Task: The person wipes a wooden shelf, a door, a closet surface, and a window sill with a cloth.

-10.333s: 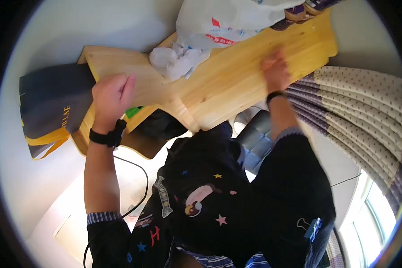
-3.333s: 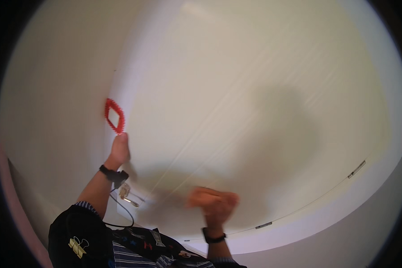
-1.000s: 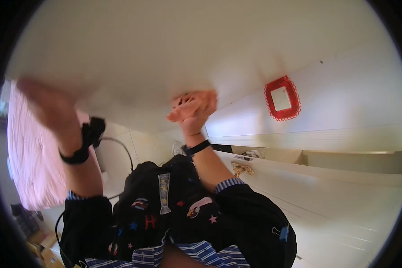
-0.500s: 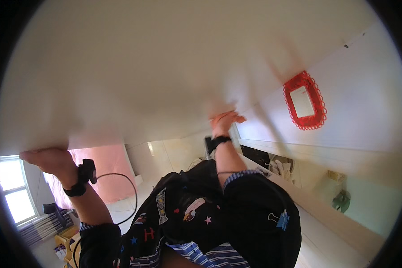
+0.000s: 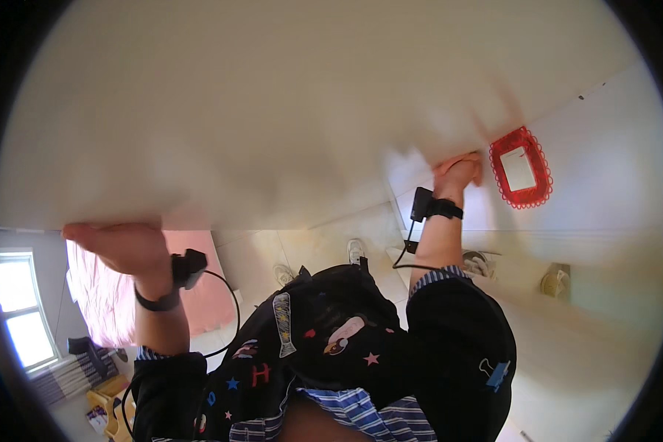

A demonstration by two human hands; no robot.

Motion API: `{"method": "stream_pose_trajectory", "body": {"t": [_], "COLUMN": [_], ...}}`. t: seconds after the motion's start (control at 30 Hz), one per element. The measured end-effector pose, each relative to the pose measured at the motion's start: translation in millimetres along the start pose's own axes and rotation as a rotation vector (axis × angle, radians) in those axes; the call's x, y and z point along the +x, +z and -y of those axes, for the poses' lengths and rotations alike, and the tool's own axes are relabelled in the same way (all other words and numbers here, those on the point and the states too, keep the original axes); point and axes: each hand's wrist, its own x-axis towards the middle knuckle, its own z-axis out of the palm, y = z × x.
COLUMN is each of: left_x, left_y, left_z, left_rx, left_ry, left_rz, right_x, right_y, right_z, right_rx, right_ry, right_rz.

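Observation:
A broad pale, faintly glossy upright surface (image 5: 221, 103) fills the upper part of the view. At its lower left edge is my left hand (image 5: 121, 247), its heel and outer side visible; it lies flat against the surface with fingers stretched out, their far parts hidden. My right hand (image 5: 457, 173) presses on the same surface near the corner where it meets a white wall (image 5: 597, 162). Its fingers are spread and partly hidden by the hand itself; no held thing can be made out. Just right of that hand, a red scalloped frame (image 5: 499, 173) surrounds a white wall plate (image 5: 518, 169).
Black straps with small devices (image 5: 190, 269) and cables sit on both wrists. Behind on the left are a pink cover (image 5: 191, 287), a bright window (image 5: 26, 313) and a yellow object (image 5: 110, 405). Light shoes (image 5: 356, 250) show on the tiled floor (image 5: 331, 228).
My right hand has moved right and slightly up, nearer the red frame. My left hand has shifted right and up a little in the view. The view itself has shifted too.

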Motion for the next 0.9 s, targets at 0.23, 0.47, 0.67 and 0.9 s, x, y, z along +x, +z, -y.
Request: {"method": "stream_pose_trajectory", "body": {"t": [0.23, 0.47, 0.67, 0.9], "left_x": [-20, 32, 46, 100], "left_y": [-21, -60, -94, -93], "left_z": [26, -20, 38, 131], "left_rx": [-0.006, -0.289, -0.701, -0.484], "left_ry": [0.114, -0.078, -0.289, -0.346], "left_rz": [0.091, 0.911, 1.091, 1.135], "right_x": [-254, -419, -447, -448], "right_y": [141, 263, 317, 306], "right_z": [-60, -77, -41, -82], "right_rx": [-1.037, -0.89, -1.238, -1.21], "right_ry": [-1.285, -1.365, -1.913, -1.772], "right_rz": [-0.16, 0.45, 0.286, -0.358]}}
